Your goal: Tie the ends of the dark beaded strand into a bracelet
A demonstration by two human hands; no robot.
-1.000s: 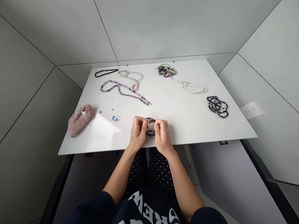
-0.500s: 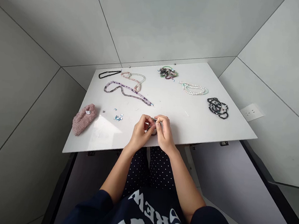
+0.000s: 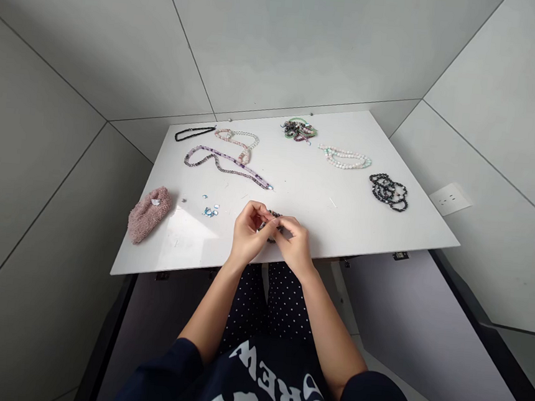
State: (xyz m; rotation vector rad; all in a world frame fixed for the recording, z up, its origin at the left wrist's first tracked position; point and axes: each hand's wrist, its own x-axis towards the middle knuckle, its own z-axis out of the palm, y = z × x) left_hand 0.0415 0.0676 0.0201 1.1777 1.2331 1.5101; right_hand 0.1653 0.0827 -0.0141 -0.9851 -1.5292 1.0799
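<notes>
Close to the table's front edge, a small loop of dark beads (image 3: 274, 214), which looks like a bracelet, is between my two hands. My left hand (image 3: 249, 233) has its thumb and fingers closed on the loop's left side. On the other side, my right hand (image 3: 295, 245) pinches at the loop with thumb and forefinger, the fingertips of both hands nearly meeting. Parts of the beads and whatever lies between the fingertips are hidden. Left of my hands, several small blue and white scraps (image 3: 210, 211) lie on the white table (image 3: 340, 225).
A pink fuzzy band (image 3: 150, 215) lies at the left edge. Farther back are a purple-grey bead strand (image 3: 226, 169), a pink and clear strand (image 3: 238, 138), a black strand (image 3: 193, 133) and a mixed bundle (image 3: 298, 129). Pale beads (image 3: 345, 157) and dark bracelets (image 3: 389, 192) lie to the right.
My right hand's fingers have drawn inward and lower over the loop. More dark beads show above the fingertips. Things on the table have stayed where they were.
</notes>
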